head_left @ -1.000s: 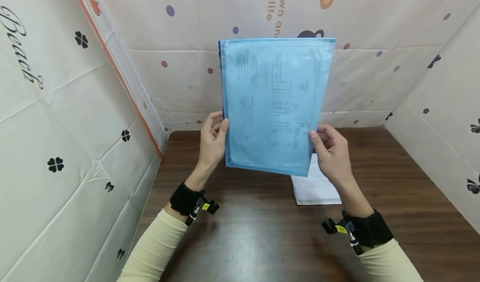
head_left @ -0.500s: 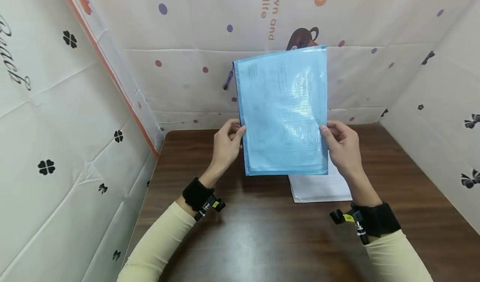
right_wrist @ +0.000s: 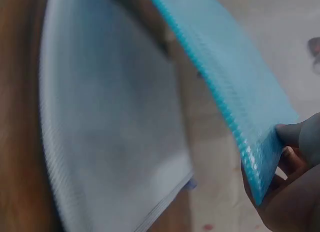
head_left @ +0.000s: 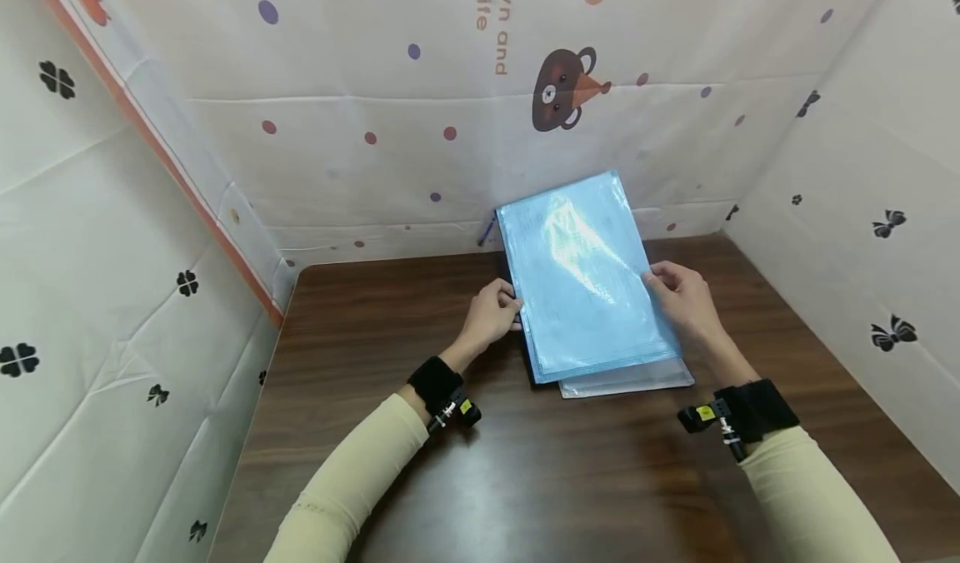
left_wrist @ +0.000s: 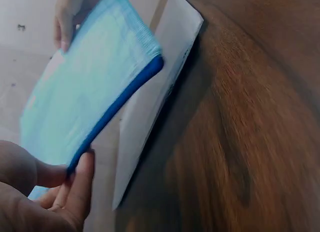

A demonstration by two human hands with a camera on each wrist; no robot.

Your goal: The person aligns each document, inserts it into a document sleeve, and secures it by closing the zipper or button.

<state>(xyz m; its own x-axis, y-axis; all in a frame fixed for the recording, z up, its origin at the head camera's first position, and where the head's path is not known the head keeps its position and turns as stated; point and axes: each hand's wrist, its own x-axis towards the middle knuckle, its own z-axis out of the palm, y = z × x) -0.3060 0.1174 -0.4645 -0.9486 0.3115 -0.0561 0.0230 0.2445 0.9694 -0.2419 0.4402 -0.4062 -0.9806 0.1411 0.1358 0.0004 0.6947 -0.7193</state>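
Note:
A light-blue mesh zipper document pouch (head_left: 585,288) is held between both hands, tilted, its shiny face up. My left hand (head_left: 491,315) pinches its left edge, thumb on top; in the left wrist view that edge shows a dark-blue zipper strip (left_wrist: 117,104). On the right edge, my right hand (head_left: 682,298) pinches with thumb and fingers. A purple-blue zipper pull (head_left: 486,231) hangs at the pouch's far left corner. Below the blue pouch lies a white pouch (head_left: 630,380), mostly hidden in the head view; the right wrist view shows a gap between the two.
The dark wooden table (head_left: 390,413) spreads around the pouches. A white patterned cloth wall (head_left: 337,171) rises behind its far edge, with similar cloth walls at the left (head_left: 90,238) and right (head_left: 847,171). A bear print (head_left: 557,90) is on the back wall.
Both hands have lowered the blue pouch toward the table and tilted it flatter, over the white pouch, which it now mostly covers. Both hands keep their grip on its sides.

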